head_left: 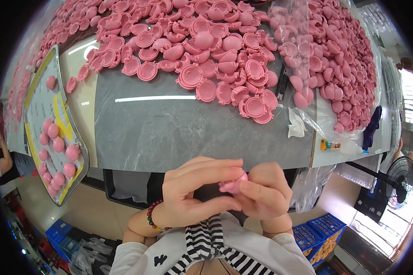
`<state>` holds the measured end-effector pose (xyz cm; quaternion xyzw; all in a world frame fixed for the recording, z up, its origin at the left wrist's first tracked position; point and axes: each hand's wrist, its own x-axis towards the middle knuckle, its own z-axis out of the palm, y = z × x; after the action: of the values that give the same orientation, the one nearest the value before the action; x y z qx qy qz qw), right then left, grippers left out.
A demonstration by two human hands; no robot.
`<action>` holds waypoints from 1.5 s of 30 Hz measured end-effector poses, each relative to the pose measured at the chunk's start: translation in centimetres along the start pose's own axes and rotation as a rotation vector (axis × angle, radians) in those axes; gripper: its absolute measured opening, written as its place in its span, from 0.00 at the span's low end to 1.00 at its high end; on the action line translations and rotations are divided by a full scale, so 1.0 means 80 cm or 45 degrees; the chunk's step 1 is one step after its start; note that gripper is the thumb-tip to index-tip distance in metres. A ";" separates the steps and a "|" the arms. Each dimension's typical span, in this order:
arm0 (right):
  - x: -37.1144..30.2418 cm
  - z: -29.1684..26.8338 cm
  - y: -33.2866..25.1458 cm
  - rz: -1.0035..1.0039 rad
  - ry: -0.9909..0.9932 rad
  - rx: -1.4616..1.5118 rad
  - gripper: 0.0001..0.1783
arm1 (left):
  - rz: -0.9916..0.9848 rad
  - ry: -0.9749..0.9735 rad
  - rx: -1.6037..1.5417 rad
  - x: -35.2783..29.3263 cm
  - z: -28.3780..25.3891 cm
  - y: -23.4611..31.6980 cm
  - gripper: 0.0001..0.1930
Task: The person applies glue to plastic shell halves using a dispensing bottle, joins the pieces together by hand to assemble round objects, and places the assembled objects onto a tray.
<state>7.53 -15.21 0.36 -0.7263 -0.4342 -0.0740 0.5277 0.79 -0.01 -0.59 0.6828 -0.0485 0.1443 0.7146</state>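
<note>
Just beyond the table's near edge, my right hand (pixel 267 190) pinches a small pink plastic shell piece (pixel 233 185) between thumb and curled fingers. My left hand (pixel 192 188) curves around the other side of it, thumb and fingers apart, a fingertip close to or touching the piece's top. Fingers partly cover the piece, so I cannot tell whether it is one half shell or two put together. Across the grey table lies a large heap of pink half shells (pixel 204 40), hollow and rimmed, its front edge well forward of my hands.
At left, a tray (pixel 36 94) holds several round pink balls (pixel 58 145). Clear plastic bagging (pixel 307 46) with more shells covers the right. A white scrap (pixel 296 123), a black strip-like tool (pixel 282 85) and an orange-green item (pixel 326 145) lie there. A black fan (pixel 399 178) stands farther right.
</note>
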 end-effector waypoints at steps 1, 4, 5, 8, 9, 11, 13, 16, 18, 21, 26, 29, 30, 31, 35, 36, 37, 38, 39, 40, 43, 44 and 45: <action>0.001 0.003 -0.002 -0.018 0.024 0.046 0.20 | -0.006 -0.009 -0.044 -0.003 0.000 -0.002 0.25; -0.002 0.003 -0.001 -0.052 0.051 0.063 0.21 | -0.193 0.099 -0.238 -0.002 0.008 0.007 0.24; -0.003 0.003 0.000 -0.071 0.053 0.032 0.22 | -0.196 0.100 -0.237 -0.003 0.007 0.006 0.24; -0.004 0.004 0.002 -0.114 0.065 0.080 0.22 | -0.103 0.067 -0.193 -0.001 0.005 0.001 0.23; -0.005 0.004 0.002 -0.113 0.065 0.080 0.22 | -0.025 0.079 -0.150 0.001 0.004 0.001 0.22; -0.006 0.004 0.001 -0.118 0.055 0.089 0.22 | 0.052 0.092 -0.107 0.005 0.003 0.002 0.20; -0.007 0.004 0.001 -0.108 0.058 0.085 0.21 | 0.089 0.053 -0.083 0.006 0.001 0.001 0.20; -0.007 0.003 0.001 -0.112 0.079 0.079 0.18 | 0.070 -0.055 -0.123 0.006 -0.003 -0.003 0.22; -0.006 -0.004 -0.001 -0.113 0.112 0.005 0.14 | 0.012 -0.067 -0.313 0.011 -0.006 -0.005 0.22; -0.017 -0.034 0.015 -0.143 0.507 -0.397 0.05 | -0.106 -0.058 -0.728 0.004 -0.007 -0.008 0.25; -0.048 -0.144 0.074 0.083 1.409 -0.802 0.20 | -0.344 -0.064 -1.337 -0.004 -0.010 -0.008 0.30; -0.069 -0.191 0.108 0.370 1.389 -0.970 0.23 | -0.376 -0.082 -1.337 -0.001 -0.008 -0.007 0.31; -0.075 -0.199 0.115 0.369 1.389 -0.973 0.23 | -0.376 -0.083 -1.339 0.000 -0.008 -0.006 0.31; -0.079 -0.204 0.121 0.399 1.287 -0.873 0.24 | -0.375 -0.094 -1.316 0.001 -0.009 -0.005 0.30; -0.077 -0.210 0.134 0.603 1.169 -0.656 0.24 | -0.323 -0.085 -1.194 -0.006 -0.013 -0.007 0.25; -0.074 -0.211 0.132 0.603 1.173 -0.658 0.24 | -0.324 -0.090 -1.193 -0.005 -0.014 -0.005 0.25; -0.069 -0.213 0.130 0.704 1.142 -0.664 0.22 | -0.307 -0.090 -1.156 -0.004 -0.015 -0.003 0.24; -0.065 -0.214 0.126 0.804 1.110 -0.669 0.19 | -0.291 -0.090 -1.119 -0.003 -0.016 -0.001 0.22; -0.062 -0.210 0.127 0.807 1.101 -0.651 0.19 | -0.290 -0.076 -1.105 -0.004 -0.018 0.001 0.22; -0.061 -0.204 0.125 0.704 1.133 -0.623 0.17 | -0.221 -0.043 -0.908 -0.005 -0.019 0.003 0.21; -0.052 -0.188 0.096 0.509 1.220 -0.678 0.14 | 0.052 -0.142 -0.404 -0.002 -0.045 0.007 0.23; -0.052 -0.186 0.083 0.456 1.251 -0.694 0.14 | 0.152 -0.002 -0.237 -0.005 -0.054 0.015 0.23; -0.048 -0.180 0.074 0.408 1.281 -0.684 0.14 | 0.246 0.208 0.134 -0.013 -0.070 0.030 0.22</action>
<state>14.43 -29.69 0.29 -0.7666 0.0183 -0.4361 0.4710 -1.56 5.43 1.14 0.6974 -0.0481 0.2698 0.6622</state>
